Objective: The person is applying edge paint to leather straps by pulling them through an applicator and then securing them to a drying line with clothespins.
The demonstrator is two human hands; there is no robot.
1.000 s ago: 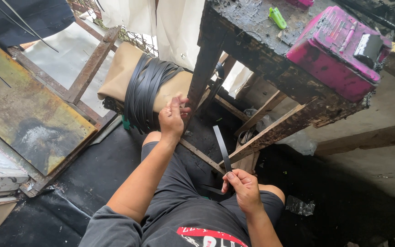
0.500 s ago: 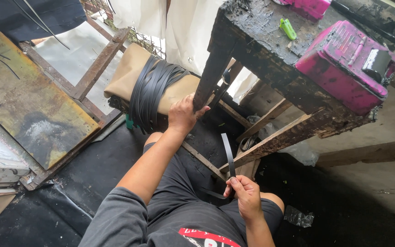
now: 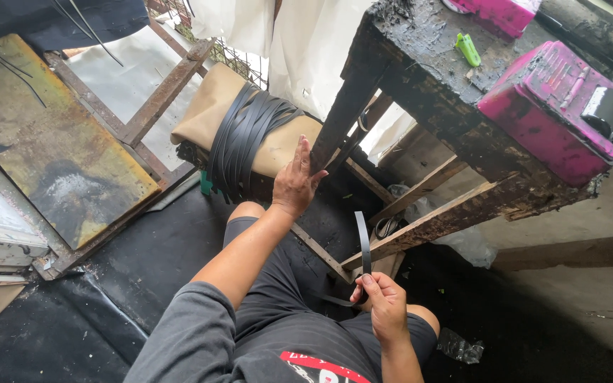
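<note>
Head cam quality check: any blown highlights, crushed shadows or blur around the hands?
Head view: white cloth behind the table is near blown out; the black floor is crushed, with little detail. Left hand and right hand on the black strip are sharp. Slight wide-angle bowing at the edges.

Strap bundle [image 3: 246, 138] on cushion [image 3: 211, 106] L of table leg [image 3: 342, 106], box [image 3: 558, 106] on table [image 3: 420, 42], panel [image 3: 44, 142] far L
</note>
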